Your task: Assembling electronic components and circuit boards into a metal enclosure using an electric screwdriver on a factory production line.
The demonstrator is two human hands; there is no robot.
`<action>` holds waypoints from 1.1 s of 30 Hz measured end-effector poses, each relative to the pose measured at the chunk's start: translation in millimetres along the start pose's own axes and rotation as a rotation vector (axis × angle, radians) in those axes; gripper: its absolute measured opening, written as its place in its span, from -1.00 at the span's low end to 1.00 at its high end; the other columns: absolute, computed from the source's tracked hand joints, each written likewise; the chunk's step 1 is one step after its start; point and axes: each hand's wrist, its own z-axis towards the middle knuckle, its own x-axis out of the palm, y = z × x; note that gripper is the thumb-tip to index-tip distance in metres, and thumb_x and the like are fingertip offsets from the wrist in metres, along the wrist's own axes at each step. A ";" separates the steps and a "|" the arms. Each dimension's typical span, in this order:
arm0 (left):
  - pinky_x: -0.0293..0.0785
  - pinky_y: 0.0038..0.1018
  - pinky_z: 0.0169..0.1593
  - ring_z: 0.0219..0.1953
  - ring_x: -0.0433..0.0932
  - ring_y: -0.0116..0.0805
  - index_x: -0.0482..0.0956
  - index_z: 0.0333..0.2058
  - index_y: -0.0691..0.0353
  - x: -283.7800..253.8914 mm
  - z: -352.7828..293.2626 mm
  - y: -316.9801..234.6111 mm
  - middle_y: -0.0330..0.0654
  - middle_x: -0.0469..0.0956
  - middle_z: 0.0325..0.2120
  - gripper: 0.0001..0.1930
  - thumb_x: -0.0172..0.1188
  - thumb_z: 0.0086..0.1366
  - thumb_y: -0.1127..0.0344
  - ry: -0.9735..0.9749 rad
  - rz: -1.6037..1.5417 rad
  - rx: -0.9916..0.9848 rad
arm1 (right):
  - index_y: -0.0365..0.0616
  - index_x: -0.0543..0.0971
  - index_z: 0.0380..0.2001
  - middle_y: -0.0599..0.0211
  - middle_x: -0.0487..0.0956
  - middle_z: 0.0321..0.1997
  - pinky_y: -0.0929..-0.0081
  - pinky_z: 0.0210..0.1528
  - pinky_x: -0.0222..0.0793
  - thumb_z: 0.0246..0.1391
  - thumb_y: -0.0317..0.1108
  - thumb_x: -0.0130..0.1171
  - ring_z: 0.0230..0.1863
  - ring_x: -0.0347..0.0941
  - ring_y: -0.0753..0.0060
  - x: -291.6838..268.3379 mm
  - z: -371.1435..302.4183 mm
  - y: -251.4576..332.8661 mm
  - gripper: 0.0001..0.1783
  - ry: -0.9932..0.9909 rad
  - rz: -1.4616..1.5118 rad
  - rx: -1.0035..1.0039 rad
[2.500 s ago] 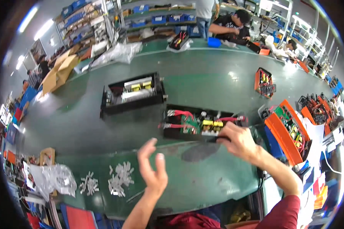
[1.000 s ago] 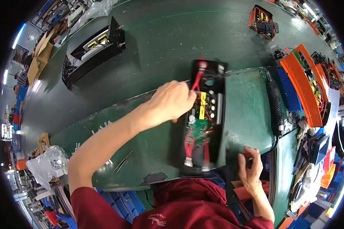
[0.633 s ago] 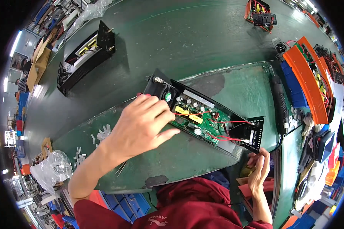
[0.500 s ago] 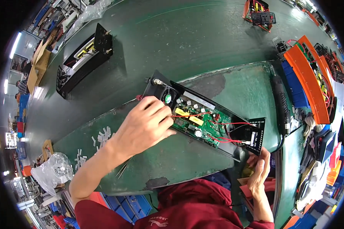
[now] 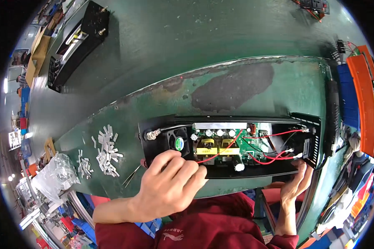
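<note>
A black power inverter case (image 5: pixel 253 174), its top off, lies lengthwise in front of me on the green bench. Inside are a green circuit board (image 5: pixel 259 143) with yellow transformers (image 5: pixel 216 151), red and black wires, and a fan (image 5: pixel 178 143) on the left end panel, beside a metal terminal. My left hand (image 5: pixel 168 182) is closed over the near left edge of the case, its fingers curled. At the near right corner, by the slotted end panel (image 5: pixel 313 141), my right hand (image 5: pixel 297 182) grips the case; its fingertips are partly hidden underneath.
Small pale strips (image 5: pixel 107 151) lie in piles left of the case, near tweezers (image 5: pixel 131 176). Another black inverter case (image 5: pixel 79 45) stands at the far left. An electric screwdriver (image 5: pixel 331 112), a blue bin (image 5: pixel 348 95) and orange housings (image 5: pixel 361 99) are at the right. A clear plastic bag (image 5: pixel 56 172) sits at the left.
The inverter case has turned from a slant to nearly level across the bench and come closer to me. My left hand has moved nearer; my right hand has stayed at the right end.
</note>
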 end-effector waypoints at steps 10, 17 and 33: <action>0.44 -0.36 -0.12 -0.42 0.50 -0.35 0.64 -0.28 0.18 2.3 16.7 -11.3 -0.29 0.52 -0.40 -0.75 0.33 0.01 0.32 0.111 -0.002 0.020 | -0.35 0.49 -0.14 0.25 0.56 -0.37 0.52 -0.23 0.34 0.38 -0.25 -0.12 -0.37 0.40 0.48 5.6 -11.1 -18.5 -0.66 -0.139 0.038 0.001; 0.44 -0.39 -0.22 -0.42 0.52 -0.36 0.67 -0.25 0.24 5.8 18.5 -15.0 -0.26 0.57 -0.36 -0.74 0.29 0.02 0.37 0.058 -0.011 0.050 | -0.37 0.54 -0.07 0.23 0.60 -0.29 0.55 -0.26 0.33 0.36 -0.16 -0.23 -0.38 0.41 0.49 5.3 -7.1 -14.3 -0.51 -0.121 -0.053 -0.174; 0.37 -0.23 0.20 0.08 0.48 -0.10 0.23 0.30 0.36 -10.3 8.7 0.7 0.04 0.42 0.13 -0.24 0.39 0.18 0.36 -0.300 -0.232 -0.835 | -0.23 0.51 -0.12 0.04 0.64 -0.18 0.32 -0.07 0.49 -0.10 -0.54 0.36 -0.18 0.61 0.09 -6.8 16.0 7.1 -0.59 0.310 0.084 -0.280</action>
